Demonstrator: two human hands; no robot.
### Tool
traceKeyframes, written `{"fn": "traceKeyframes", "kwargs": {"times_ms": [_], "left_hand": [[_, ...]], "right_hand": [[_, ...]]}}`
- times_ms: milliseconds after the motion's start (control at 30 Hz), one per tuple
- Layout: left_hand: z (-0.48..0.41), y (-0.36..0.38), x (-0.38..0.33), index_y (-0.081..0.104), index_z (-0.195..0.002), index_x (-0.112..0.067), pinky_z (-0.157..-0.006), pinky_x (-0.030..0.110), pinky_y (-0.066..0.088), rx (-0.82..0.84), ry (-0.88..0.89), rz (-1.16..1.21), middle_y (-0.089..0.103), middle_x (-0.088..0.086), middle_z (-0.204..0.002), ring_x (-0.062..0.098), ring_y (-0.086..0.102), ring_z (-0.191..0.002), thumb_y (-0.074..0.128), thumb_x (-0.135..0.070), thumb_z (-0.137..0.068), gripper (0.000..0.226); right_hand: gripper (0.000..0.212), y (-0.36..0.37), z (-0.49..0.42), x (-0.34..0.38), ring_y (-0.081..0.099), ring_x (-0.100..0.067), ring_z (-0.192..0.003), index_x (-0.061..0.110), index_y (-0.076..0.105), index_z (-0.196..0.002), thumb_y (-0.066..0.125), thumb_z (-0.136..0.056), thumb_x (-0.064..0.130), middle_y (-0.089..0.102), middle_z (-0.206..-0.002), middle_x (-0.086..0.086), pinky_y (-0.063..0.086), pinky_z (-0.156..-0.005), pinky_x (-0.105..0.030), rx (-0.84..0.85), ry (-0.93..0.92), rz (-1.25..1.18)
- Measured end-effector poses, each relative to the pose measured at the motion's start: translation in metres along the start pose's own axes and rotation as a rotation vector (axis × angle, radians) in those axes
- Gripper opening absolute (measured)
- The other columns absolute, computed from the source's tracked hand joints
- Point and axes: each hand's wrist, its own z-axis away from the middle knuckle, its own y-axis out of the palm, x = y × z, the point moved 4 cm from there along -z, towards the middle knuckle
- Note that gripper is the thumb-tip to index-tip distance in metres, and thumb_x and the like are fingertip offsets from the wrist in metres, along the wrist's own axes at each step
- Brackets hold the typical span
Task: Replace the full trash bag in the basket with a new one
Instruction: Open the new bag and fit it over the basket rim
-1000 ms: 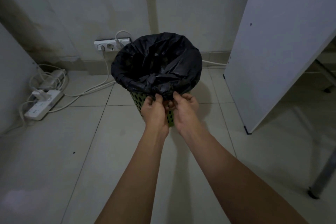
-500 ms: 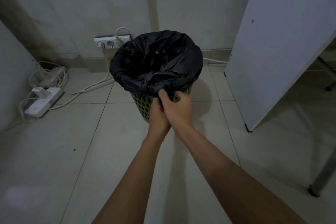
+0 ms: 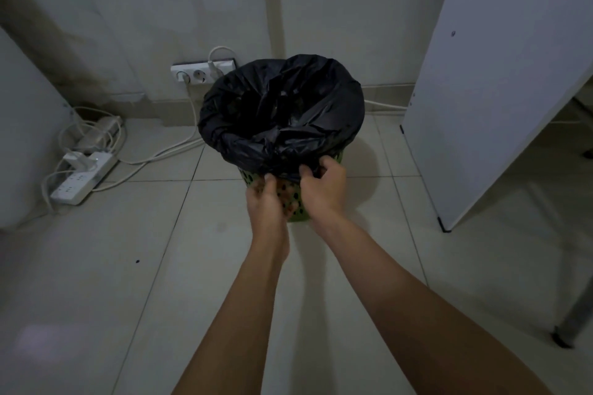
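Both hands' fingers pinch trash bag hem, basket front.

no readable text, label, brand or number anywhere, power strip at left of the frame too small and dim to show any marking

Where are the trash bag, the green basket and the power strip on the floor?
trash bag [image 3: 321,112], head view, on the black plastic stretched over the rim.
green basket [image 3: 296,207], head view, on its perforated side wall.
power strip [image 3: 81,178], head view, on its white top face.
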Motion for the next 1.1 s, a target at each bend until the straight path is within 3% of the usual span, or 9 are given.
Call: {"fn": "traceKeyframes", "kwargs": {"times_ms": [133,333,467,567,633,733,867,1000,1100], "left_hand": [[-0.009,-0.001,-0.02,0.042,-0.13,-0.032,-0.089,0.036,0.058,-0.038,0.057,0.131,0.067,0.006,-0.118,0.02,0.068,-0.106,0.06,-0.017,-0.1,0.038],[-0.009,0.001,-0.01,0.055,-0.129,-0.016,-0.093,0.039,0.058,-0.116,0.095,0.016,0.071,0.014,-0.112,0.027,0.07,-0.105,0.062,-0.015,-0.098,0.032],[-0.002,0.005,-0.007,0.052,-0.138,-0.013,-0.092,0.034,0.059,-0.046,0.096,0.015,0.07,0.005,-0.109,0.021,0.07,-0.104,0.061,-0.014,-0.099,0.04],[0.004,0.005,-0.008,0.05,-0.128,-0.013,-0.086,0.028,0.059,0.015,0.127,-0.031,0.069,0.005,-0.108,0.019,0.07,-0.096,0.064,-0.006,-0.095,0.037],[0.006,0.003,-0.011,0.052,-0.114,-0.011,-0.074,0.022,0.058,0.025,0.168,-0.072,0.067,0.008,-0.1,0.017,0.067,-0.085,0.068,-0.003,-0.092,0.028],[0.005,-0.001,-0.014,0.062,-0.102,-0.006,-0.07,0.024,0.058,0.038,0.211,-0.116,0.071,0.009,-0.09,0.018,0.068,-0.081,0.068,-0.003,-0.091,0.013],[0.005,-0.003,-0.013,0.072,-0.1,-0.001,-0.071,0.027,0.058,0.118,0.161,-0.103,0.074,0.012,-0.092,0.019,0.07,-0.083,0.053,0.009,-0.088,0.024],[0.001,-0.004,-0.008,0.075,-0.102,0.0,-0.074,0.03,0.055,0.145,-0.005,0.019,0.076,0.012,-0.097,0.022,0.071,-0.09,0.051,-0.004,-0.09,0.027],[-0.002,-0.006,-0.01,0.063,-0.085,-0.006,-0.056,0.029,0.049,0.104,-0.078,0.184,0.064,0.006,-0.075,0.018,0.061,-0.065,0.052,-0.008,-0.091,0.013]], "right_hand": [[0.012,0.002,0.007,-0.004,0.065,-0.021,-0.099,0.016,0.066,-0.103,0.063,-0.093,0.01,0.071,-0.103,0.0,0.055,-0.094,-0.042,-0.006,-0.019,-0.054],[0.035,0.013,0.027,-0.007,0.066,-0.017,-0.108,0.013,0.056,-0.125,0.063,-0.091,0.007,0.068,-0.117,-0.002,0.055,-0.096,-0.033,0.004,0.002,-0.208],[0.029,0.014,0.03,-0.011,0.069,-0.018,-0.093,0.014,0.049,-0.111,0.067,-0.089,0.011,0.067,-0.108,-0.003,0.059,-0.084,-0.032,-0.03,0.065,-0.298],[0.027,0.015,0.033,-0.009,0.07,-0.018,-0.093,0.018,0.057,-0.107,0.068,-0.085,0.028,0.07,-0.103,-0.002,0.059,-0.086,-0.04,0.022,0.049,-0.287],[0.042,0.018,0.034,-0.006,0.07,-0.014,-0.093,0.021,0.061,-0.107,0.073,-0.077,0.047,0.072,-0.102,0.002,0.06,-0.085,-0.041,0.069,0.05,-0.263],[0.056,0.02,0.031,0.002,0.072,-0.014,-0.09,0.024,0.065,-0.095,0.081,-0.059,0.064,0.073,-0.096,0.005,0.062,-0.08,-0.039,0.074,0.037,-0.145],[0.03,0.018,0.021,0.007,0.073,-0.016,-0.083,0.014,0.071,-0.089,0.087,-0.072,0.034,0.075,-0.088,0.001,0.062,-0.078,-0.035,0.068,0.115,-0.178],[0.013,0.016,0.024,0.003,0.07,-0.015,-0.086,0.011,0.073,-0.098,0.075,-0.088,0.02,0.075,-0.093,-0.001,0.057,-0.073,-0.027,0.062,0.21,-0.303],[0.01,0.014,0.024,-0.006,0.064,-0.016,-0.069,0.008,0.072,-0.097,0.074,-0.089,0.014,0.073,-0.085,-0.003,0.051,-0.055,-0.022,0.086,0.313,-0.463]]}}
